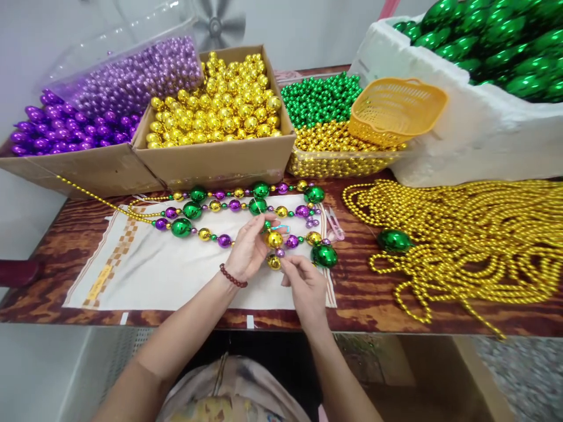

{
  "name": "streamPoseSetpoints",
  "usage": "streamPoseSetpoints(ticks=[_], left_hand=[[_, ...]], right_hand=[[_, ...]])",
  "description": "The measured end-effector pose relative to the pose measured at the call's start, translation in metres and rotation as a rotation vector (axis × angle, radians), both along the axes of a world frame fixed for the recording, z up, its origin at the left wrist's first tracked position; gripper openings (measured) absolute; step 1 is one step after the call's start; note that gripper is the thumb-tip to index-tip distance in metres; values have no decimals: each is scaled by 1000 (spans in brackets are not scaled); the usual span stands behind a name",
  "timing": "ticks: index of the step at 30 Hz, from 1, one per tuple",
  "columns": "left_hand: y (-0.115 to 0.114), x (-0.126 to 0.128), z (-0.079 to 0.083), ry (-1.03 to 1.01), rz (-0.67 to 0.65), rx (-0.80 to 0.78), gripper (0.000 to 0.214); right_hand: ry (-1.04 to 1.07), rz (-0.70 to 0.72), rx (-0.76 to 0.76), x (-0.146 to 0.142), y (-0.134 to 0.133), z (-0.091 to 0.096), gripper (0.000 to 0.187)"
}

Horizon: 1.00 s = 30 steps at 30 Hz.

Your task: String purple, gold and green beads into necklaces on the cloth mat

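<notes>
Bead strand (246, 206) worked over the white cloth (145, 269), mid-tabletop.

I see my left hand (246, 251) pinching a gold bead (275, 239), right hand (305, 287) fingers nipping the string below it. The strand looks light, limp and slick; I judge it best gripped at the string between beads. Boxes crowd twelve o'clock, gold chains (466, 234) three o'clock, the tabletop (65, 234) edge six; open room lies at nine.

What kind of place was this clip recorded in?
Probably a small bead-stringing workshop: cardboard boxes of purple beads and gold beads, a heap of gold bead strands, and both hands on a half-strung necklace.
</notes>
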<state>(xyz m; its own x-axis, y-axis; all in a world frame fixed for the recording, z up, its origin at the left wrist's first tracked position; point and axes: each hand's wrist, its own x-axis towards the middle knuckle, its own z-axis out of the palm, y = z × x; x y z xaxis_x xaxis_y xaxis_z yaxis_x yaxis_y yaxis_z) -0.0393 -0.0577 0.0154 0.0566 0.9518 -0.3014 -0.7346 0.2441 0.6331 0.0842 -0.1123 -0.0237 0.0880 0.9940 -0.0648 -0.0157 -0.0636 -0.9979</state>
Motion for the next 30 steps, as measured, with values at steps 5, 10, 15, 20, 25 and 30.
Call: streamPoseSetpoints(ticks=[5,10,15,20,25,30], left_hand=[[9,13,5,178,30,45,28],[29,13,19,704,-341,385,27],[44,2,41,1081,-488,683,19],[53,-6,49,1223,-491,779,26],[56,-15,26,1300,-448,859,24],[54,-44,1,1358,-237,778,18]], right_hand=[[28,111,-7,6,20,13,19],[72,23,86,30,62,40,25],[307,-191,266,42,96,63,15],[356,-118,234,34,95,60,23],[297,-65,237,23,89,52,27],[385,-179,331,51,90,75,26]])
